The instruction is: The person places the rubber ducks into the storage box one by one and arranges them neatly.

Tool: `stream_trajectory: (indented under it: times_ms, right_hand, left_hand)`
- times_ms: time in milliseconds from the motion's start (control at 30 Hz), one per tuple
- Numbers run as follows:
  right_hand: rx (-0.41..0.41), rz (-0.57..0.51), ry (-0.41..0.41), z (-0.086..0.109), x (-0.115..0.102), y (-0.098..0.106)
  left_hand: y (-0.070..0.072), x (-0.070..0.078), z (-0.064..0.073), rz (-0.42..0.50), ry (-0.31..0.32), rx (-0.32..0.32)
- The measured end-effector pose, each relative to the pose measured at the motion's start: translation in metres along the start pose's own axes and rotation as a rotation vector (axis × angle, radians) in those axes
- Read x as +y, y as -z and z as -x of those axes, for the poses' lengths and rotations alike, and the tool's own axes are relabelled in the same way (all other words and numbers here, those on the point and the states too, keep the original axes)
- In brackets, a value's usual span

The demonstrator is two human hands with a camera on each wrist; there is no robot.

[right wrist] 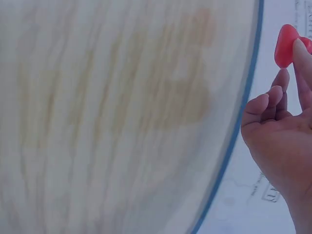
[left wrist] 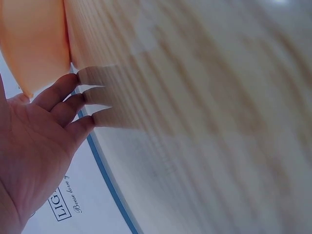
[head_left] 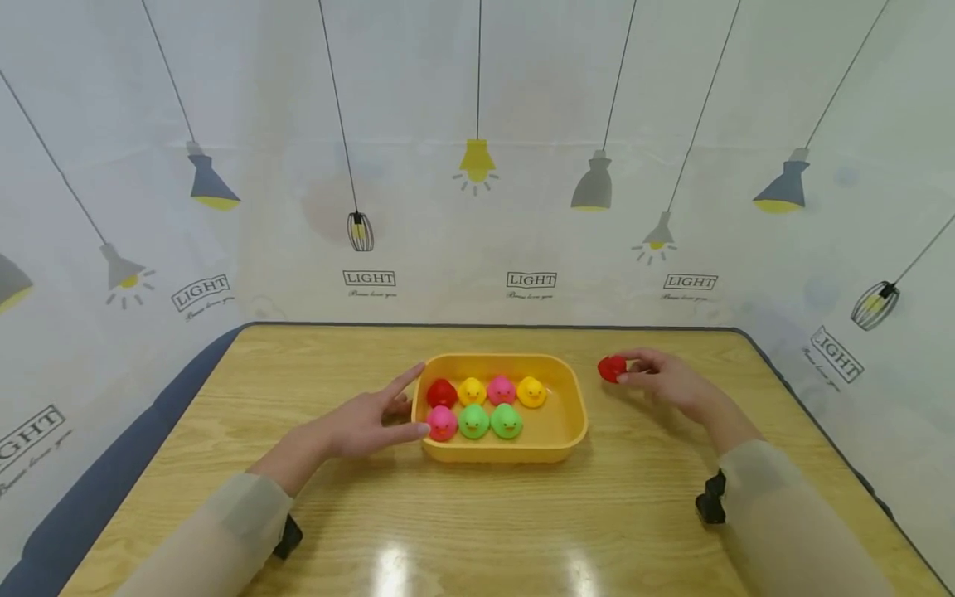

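A yellow plastic tray [head_left: 485,454] stands mid-table with rubber ducks in two rows: a red duck [head_left: 442,393], yellow ducks [head_left: 472,391], pink ducks [head_left: 501,390] and green ducks [head_left: 473,421]. At the tray's left end my left hand [head_left: 369,423] spreads thumb and index finger along the rim, its other fingers down beside the wall. To the right of the tray, my right hand [head_left: 664,381] pinches a red rubber duck [head_left: 612,369] between thumb and fingertips. The right wrist view shows this red duck [right wrist: 285,46] held above the table, the remaining fingers loosely bent.
The wooden table [head_left: 477,522] has a dark blue edge and carries glare spots near the front. Behind and at both sides hangs a pale curtain [head_left: 433,99] printed with lamps. Inside the tray, bare floor shows at the right end.
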State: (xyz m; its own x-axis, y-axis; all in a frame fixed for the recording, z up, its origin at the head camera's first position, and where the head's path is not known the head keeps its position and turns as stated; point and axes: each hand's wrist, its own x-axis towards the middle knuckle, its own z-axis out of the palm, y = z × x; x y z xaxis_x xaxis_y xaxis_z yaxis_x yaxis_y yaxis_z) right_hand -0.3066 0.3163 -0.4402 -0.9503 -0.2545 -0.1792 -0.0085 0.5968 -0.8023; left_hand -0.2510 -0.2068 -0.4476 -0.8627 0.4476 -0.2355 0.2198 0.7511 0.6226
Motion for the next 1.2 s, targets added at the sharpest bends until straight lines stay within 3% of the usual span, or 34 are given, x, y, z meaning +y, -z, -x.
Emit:
stream_trajectory:
  times_ms: [267,667,900,1200]
  right_hand:
    - [-0.004,0.032,0.07,0.019,-0.024,-0.003]
    - [-0.033,0.088,0.22,0.036,-0.054,-0.026]
    - [-0.024,0.155,0.253,0.034,-0.061,-0.044]
    - [-0.098,0.187,0.306,0.021,-0.063,-0.062]
  left_hand:
    - [0.001,0.0,0.001,-0.004,-0.005,0.003]
    - [-0.001,0.001,0.002,-0.009,0.0,0.004]
    - [0.0,0.002,0.002,-0.007,-0.008,0.008]
    - [0.0,0.0,0.001,-0.005,-0.01,0.008]
